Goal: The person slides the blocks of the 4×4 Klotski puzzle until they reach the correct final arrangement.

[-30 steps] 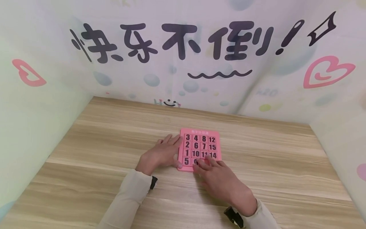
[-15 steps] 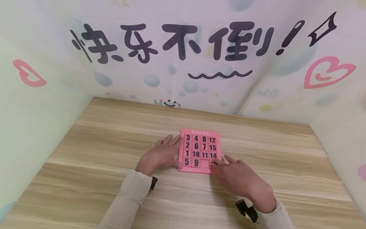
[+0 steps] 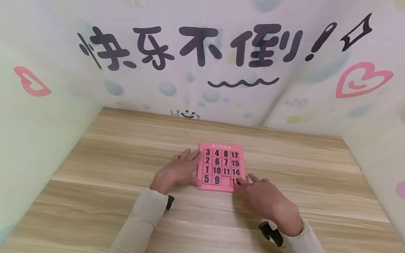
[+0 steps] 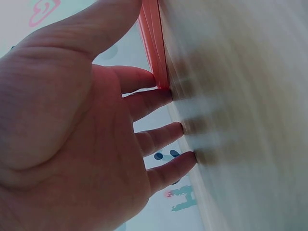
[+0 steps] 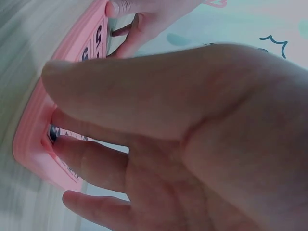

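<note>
A pink sliding number puzzle (image 3: 221, 189) lies flat on the wooden table, its rows of numbered tiles facing up. Along its left edge, my left hand (image 3: 180, 169) touches the frame with thumb and fingertips, the fingers spread and fairly straight. My right hand (image 3: 269, 200) is at the lower right corner, with fingertips on the last tile (image 3: 233, 181) of the bottom row, whose number is partly covered. Left of that tile is a bare slot, followed by the 9 tile (image 3: 216, 180). In the right wrist view, the thumb (image 5: 120, 94) extends over the frame's near edge.
Wood-grain table (image 3: 126, 140) surrounds the puzzle. A white printed backdrop (image 3: 202, 95) with large black characters rises behind the table's far edge, and pale side panels stand left and right. Each wrist wears a black strap (image 3: 270, 233).
My right hand has moved right along the bottom row, and the tile under its fingertips slid from beside the 9 to the right corner. The left hand has stayed in place.
</note>
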### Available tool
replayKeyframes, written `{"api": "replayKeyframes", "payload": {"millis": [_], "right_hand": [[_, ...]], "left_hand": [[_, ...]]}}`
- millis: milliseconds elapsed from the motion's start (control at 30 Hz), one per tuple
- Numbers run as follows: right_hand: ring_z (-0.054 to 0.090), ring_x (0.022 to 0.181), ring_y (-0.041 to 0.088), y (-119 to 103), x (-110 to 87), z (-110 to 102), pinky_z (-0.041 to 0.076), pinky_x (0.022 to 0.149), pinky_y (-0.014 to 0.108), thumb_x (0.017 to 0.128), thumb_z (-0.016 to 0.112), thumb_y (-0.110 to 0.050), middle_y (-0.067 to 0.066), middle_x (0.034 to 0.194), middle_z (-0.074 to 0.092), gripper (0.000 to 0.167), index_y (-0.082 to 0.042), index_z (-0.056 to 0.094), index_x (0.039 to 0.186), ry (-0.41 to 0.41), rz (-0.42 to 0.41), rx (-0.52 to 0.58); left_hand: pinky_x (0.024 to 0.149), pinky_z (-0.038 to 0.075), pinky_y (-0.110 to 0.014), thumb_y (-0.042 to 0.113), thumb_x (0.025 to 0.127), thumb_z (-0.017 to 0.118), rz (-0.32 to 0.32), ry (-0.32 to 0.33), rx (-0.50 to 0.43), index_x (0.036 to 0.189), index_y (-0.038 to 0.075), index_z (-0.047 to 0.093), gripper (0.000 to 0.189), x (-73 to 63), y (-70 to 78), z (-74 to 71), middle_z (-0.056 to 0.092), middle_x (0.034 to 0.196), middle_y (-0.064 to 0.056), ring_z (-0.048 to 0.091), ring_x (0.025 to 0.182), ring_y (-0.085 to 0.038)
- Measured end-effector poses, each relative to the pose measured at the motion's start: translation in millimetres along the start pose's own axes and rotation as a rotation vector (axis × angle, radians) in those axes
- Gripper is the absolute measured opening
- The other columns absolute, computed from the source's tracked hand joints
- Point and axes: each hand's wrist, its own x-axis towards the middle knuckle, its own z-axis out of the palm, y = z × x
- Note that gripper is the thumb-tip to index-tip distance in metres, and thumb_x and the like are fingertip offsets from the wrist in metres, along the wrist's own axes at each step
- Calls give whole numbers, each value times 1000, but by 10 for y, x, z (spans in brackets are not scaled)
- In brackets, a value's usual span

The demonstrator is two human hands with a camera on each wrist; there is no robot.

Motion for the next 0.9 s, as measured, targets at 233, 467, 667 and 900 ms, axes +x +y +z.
{"api": "replayKeyframes", "payload": {"millis": [233,467,667,900], "right_hand": [[41,138,45,-41,15,12,40,106,62,93,66,-21,9,149,51,50,-17,55,142,1,-4,-23],[41,139,44,-64,18,25,41,106,61,92,67,-23,9,149,50,51,-15,56,141,10,-11,-35],[41,140,41,-91,34,40,40,108,61,92,68,-24,8,150,49,52,-15,55,142,12,-9,-33],[41,140,38,-156,69,64,39,109,60,93,68,-21,7,150,49,50,-17,56,141,25,-7,-13]], "left_hand": [[123,10,-55,41,83,78,-4,1,7,159,9,17,102,4,-1,1,11,167,-6,2,154,-34],[123,10,-55,41,83,78,-2,1,7,159,9,17,103,5,-7,3,10,167,-6,2,154,-34],[123,9,-54,41,83,78,0,0,1,159,9,17,103,6,-7,8,10,167,-6,1,154,-34],[124,9,-54,42,84,76,-1,-7,13,159,10,16,102,-2,-6,-3,9,168,-6,1,154,-33]]}}
